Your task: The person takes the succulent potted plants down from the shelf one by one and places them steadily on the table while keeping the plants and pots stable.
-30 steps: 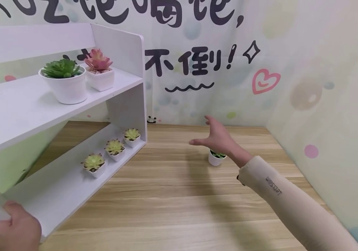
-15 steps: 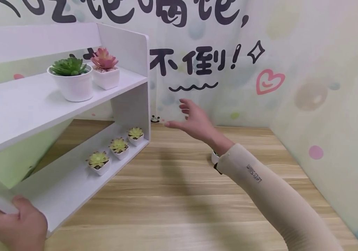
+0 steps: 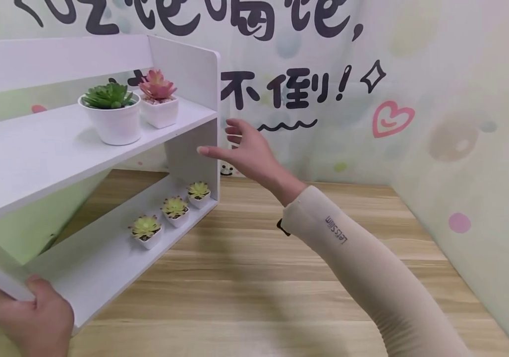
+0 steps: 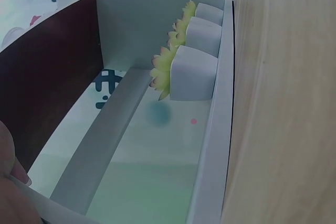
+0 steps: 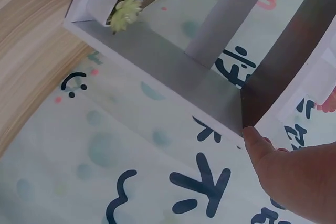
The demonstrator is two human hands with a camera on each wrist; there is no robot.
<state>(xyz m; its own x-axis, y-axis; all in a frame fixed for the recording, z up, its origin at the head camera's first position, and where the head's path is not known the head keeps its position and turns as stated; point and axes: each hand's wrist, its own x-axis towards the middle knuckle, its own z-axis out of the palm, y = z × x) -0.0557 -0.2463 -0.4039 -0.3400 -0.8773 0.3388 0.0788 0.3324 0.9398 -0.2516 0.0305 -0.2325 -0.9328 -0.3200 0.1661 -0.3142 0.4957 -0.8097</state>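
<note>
A white two-tier shelf (image 3: 22, 148) stands at the left of the head view. My left hand (image 3: 37, 317) grips the front edge of its left side panel, low down, with the thumb on the inner side. At the far right end, my right hand (image 3: 252, 153) is raised with fingers spread, the thumb overlapping the right side panel (image 3: 192, 153). The right wrist view has that thumb (image 5: 257, 145) right at the panel's edge. Up top sit a green succulent (image 3: 111, 119) and a pink succulent (image 3: 158, 109) in white pots. Below, three yellow-green succulents (image 3: 145, 233) line the bottom board.
The shelf stands on a wood-grain table (image 3: 218, 307). Behind is a wall covering (image 3: 325, 148) with black lettering, and another wall (image 3: 481, 148) bounds the right side. A beige sleeve (image 3: 352, 258) crosses the table's right part.
My right hand has moved left across the table to the shelf's right end, and its sleeve now hides a small potted plant. My left hand keeps its grip; the head view has shifted slightly.
</note>
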